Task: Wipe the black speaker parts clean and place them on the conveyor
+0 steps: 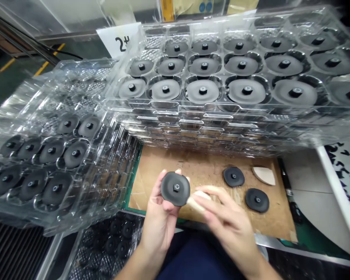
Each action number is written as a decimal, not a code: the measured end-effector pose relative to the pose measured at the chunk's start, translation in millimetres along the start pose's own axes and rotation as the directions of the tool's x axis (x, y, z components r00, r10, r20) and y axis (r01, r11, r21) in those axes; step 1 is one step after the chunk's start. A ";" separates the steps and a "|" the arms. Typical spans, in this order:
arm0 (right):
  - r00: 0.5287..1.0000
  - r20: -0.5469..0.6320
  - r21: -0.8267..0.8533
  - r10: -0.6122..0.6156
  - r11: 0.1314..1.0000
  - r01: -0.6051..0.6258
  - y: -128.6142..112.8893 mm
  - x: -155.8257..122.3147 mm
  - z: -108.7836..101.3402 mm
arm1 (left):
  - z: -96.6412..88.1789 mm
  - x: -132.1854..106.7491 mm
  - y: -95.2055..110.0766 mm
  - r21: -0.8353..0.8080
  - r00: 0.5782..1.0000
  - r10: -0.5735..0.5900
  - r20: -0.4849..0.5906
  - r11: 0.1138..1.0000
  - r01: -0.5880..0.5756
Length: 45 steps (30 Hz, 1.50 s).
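My left hand [165, 212] grips a black rounded disc [169, 190] by its edges, with its face and short central stub turned up towards me. In my right hand [227, 217], fingers and thumb close on a pale cream piece [198, 200], partly covered by the fingers and blurred. Its tip meets the right edge of the disc, or lies very near it. Beyond my right hand, two similar black discs [233, 176] rest on a cardboard sheet [151, 163]. Near them lies a flat, cream, wedge-shaped piece [264, 175].
A tall stack of clear plastic trays [204, 107] filled with black discs stands behind the cardboard. Another tray stack [84, 163], partly filled, is at the left. More discs sit in a lower tray [105, 256]. A paper sign [116, 39] reads "2#".
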State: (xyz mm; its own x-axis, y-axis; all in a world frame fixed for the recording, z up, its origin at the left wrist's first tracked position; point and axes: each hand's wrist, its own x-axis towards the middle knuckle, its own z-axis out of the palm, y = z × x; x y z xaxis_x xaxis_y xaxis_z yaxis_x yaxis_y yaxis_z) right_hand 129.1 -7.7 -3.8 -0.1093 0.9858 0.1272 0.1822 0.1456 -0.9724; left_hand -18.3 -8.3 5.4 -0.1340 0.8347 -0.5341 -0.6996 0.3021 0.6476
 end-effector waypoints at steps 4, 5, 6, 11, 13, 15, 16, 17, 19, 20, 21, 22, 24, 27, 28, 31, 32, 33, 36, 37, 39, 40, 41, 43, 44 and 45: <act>0.864 -0.124 0.355 0.488 0.835 -0.420 27.6 -17.7 -1.7 | -2.5 3.9 0.4 -0.032 0.999 0.005 0.033 0.999 -0.004; 0.841 -0.108 0.373 0.530 0.806 -0.460 32.3 -21.1 -0.6 | -2.7 3.8 -0.1 -0.031 0.999 -0.002 0.040 1.000 0.003; 0.826 -0.082 0.374 0.557 0.786 -0.492 35.8 -23.9 0.4 | -2.9 3.2 -0.6 -0.029 0.999 -0.010 0.047 1.000 0.011; 0.779 -0.015 0.375 0.627 0.726 -0.577 35.0 -21.4 -3.1 | -2.7 -1.9 -1.8 0.015 0.996 -0.041 0.079 0.999 0.040; 0.824 -0.012 0.350 0.566 0.775 -0.527 22.8 -11.6 -7.6 | -1.8 -3.9 -2.9 0.033 0.994 -0.058 0.089 0.998 0.055; 0.926 -0.031 0.228 0.375 0.905 -0.359 3.0 0.6 -9.9 | -1.0 -5.9 -4.6 0.043 0.993 -0.074 0.092 0.997 0.070; 0.974 -0.033 0.135 0.225 0.966 -0.219 -8.5 6.5 -9.8 | -0.9 -6.9 -5.3 0.050 0.991 -0.095 0.095 0.995 0.091; 0.998 -0.011 0.041 0.066 0.997 -0.066 -20.0 12.0 -8.9 | -1.3 -7.9 -5.8 0.058 0.985 -0.137 0.102 0.990 0.131; 0.984 0.134 -0.062 -0.120 0.990 0.129 -39.4 20.5 -6.3 | -3.1 -9.2 -5.7 0.070 0.965 -0.231 0.123 0.972 0.223; 0.961 0.245 -0.071 -0.130 0.986 0.151 -46.2 23.5 -5.1 | -4.3 -9.4 -5.4 0.069 0.956 -0.262 0.130 0.965 0.255; 0.931 0.350 -0.077 -0.104 0.987 0.140 -50.7 25.6 -4.1 | -5.4 -9.4 -5.1 0.064 0.954 -0.270 0.129 0.963 0.263; 0.904 0.423 -0.090 -0.064 0.990 0.113 -53.2 26.8 -3.2 | -6.2 -9.2 -4.9 0.057 0.958 -0.261 0.122 0.965 0.256; 0.916 0.400 -0.130 -0.036 0.987 0.095 -53.5 26.6 -1.0 | -6.4 -8.6 -5.0 0.063 0.964 -0.237 0.123 0.971 0.231; 0.967 0.203 -0.137 -0.157 0.973 0.187 -50.6 21.3 0.7 | -4.2 -8.8 -4.3 0.085 0.947 -0.267 0.177 0.963 0.256; 0.965 0.209 -0.121 -0.162 0.974 0.190 -50.3 19.1 0.0 | -3.4 -9.2 -3.7 0.083 0.943 -0.274 0.189 0.961 0.262; 0.923 0.382 -0.094 -0.045 0.992 0.088 -51.8 16.7 -3.7 | -1.4 -10.5 -2.4 0.064 0.945 -0.277 0.175 0.961 0.270; 0.922 0.387 -0.107 -0.019 0.992 0.065 -52.6 17.6 -4.0 | -0.6 -10.9 -2.4 0.064 0.945 -0.279 0.173 0.960 0.272; 0.938 0.347 -0.123 -0.028 0.990 0.075 -53.2 19.0 -3.5 | 0.3 -11.3 -2.7 0.064 0.942 -0.280 0.183 0.960 0.273; 0.967 0.187 -0.123 -0.172 0.973 0.197 -54.4 21.9 -1.0 | 2.1 -12.3 -2.4 0.054 0.929 -0.280 0.241 0.960 0.276; 0.961 0.202 -0.098 -0.187 0.973 0.209 -54.7 21.2 -2.0 | 2.1 -12.7 -1.7 0.049 0.929 -0.275 0.247 0.961 0.271; 0.938 0.326 -0.069 -0.121 0.986 0.151 -54.9 16.7 -9.1 | 1.0 -13.6 -0.3 0.043 0.934 -0.269 0.233 0.963 0.267; 0.924 0.377 -0.087 -0.060 0.991 0.100 -54.9 13.5 -14.4 | 0.5 -14.1 0.0 0.040 0.939 -0.267 0.219 0.964 0.264; 0.919 0.394 -0.128 -0.005 0.990 0.060 -54.8 10.2 -20.1 | 0.5 -14.5 0.0 0.034 0.941 -0.263 0.211 0.964 0.262; 0.940 0.339 -0.237 0.024 0.970 0.061 -54.8 4.9 -28.9 | 2.6 -15.2 -1.0 0.012 0.939 -0.269 0.213 0.962 0.273; 0.958 0.288 -0.295 -0.010 0.950 0.099 -54.9 3.9 -31.0 | 4.8 -15.6 -1.5 0.002 0.935 -0.277 0.222 0.959 0.284; 0.969 0.236 -0.358 -0.069 0.921 0.153 -55.1 4.3 -31.4 | 7.4 -15.9 -1.7 -0.003 0.930 -0.288 0.228 0.955 0.296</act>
State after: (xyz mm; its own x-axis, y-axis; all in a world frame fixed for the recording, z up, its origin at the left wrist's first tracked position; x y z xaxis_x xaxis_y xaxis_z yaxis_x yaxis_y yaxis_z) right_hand 149.2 -8.8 56.5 -0.3491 0.9259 0.1443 0.5007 0.3144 -0.8065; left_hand -9.8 -18.6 16.8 0.2366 0.7944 -0.5594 -0.7101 0.5343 0.4585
